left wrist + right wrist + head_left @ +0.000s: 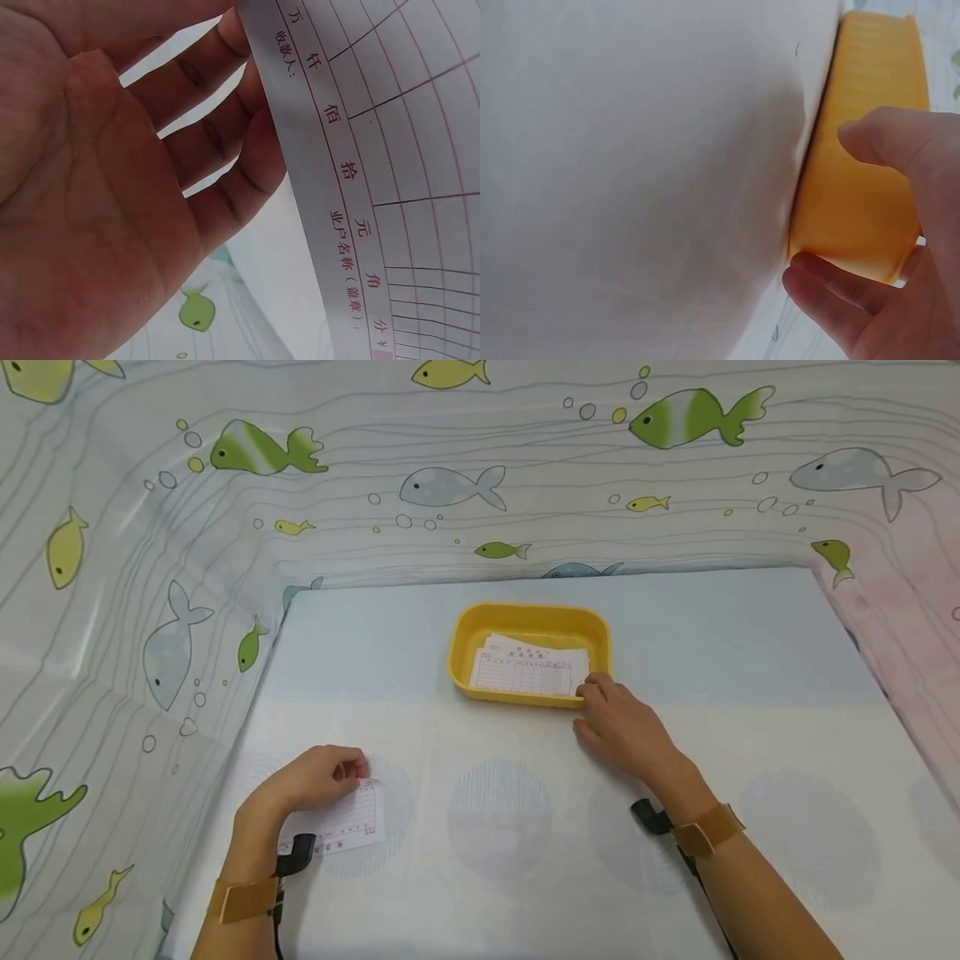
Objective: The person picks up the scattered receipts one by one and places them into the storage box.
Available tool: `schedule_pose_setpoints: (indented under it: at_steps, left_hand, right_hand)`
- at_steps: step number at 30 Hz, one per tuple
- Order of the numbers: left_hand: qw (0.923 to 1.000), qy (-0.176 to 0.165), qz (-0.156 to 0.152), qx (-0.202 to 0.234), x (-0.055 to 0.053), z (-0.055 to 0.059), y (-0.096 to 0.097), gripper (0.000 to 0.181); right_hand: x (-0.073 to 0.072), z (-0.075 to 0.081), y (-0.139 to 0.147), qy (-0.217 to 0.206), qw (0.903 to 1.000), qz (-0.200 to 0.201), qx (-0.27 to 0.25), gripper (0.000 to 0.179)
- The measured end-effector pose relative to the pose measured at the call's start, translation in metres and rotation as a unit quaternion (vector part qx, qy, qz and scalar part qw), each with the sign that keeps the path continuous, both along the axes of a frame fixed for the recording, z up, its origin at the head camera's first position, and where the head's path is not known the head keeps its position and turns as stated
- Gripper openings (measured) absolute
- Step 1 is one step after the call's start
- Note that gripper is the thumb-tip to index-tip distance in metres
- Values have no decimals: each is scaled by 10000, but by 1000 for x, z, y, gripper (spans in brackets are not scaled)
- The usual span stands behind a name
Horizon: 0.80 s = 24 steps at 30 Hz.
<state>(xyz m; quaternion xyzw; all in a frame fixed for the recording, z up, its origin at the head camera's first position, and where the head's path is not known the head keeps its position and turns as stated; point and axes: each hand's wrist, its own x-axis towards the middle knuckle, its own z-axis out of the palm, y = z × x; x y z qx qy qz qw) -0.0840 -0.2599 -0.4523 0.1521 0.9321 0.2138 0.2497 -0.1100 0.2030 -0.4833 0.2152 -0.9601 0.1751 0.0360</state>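
Observation:
Near the left front of the table, my left hand pinches a printed receipt slip by its upper edge. The left wrist view shows the slip's ruled grid and red printing close up, beside the curled fingers; the thumb's tip is hidden there. My right hand grips the front right corner of a yellow plastic basket. In the right wrist view the thumb lies over the basket's long wall, with the fingers around its short end. Several similar slips lie loosely stacked in the basket.
The table has a pale cover with faint round patterns. A fish-printed curtain stands around its back and sides. Each wrist wears a brown strap with a small black camera and a cable.

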Motion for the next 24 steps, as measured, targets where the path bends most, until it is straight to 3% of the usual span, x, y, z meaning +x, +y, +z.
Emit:
schedule_pose_setpoints:
  at_steps: [12,24]
  left_hand:
    - [9997,195,-138,92,-4,10,11,18]
    - [9990,295,-306,138,-19,28,34,17]
  right_hand:
    - [1,1,2,-34,10000,-35,63,33]
    - [-1,2,2,-170,9998,-63,84,33]
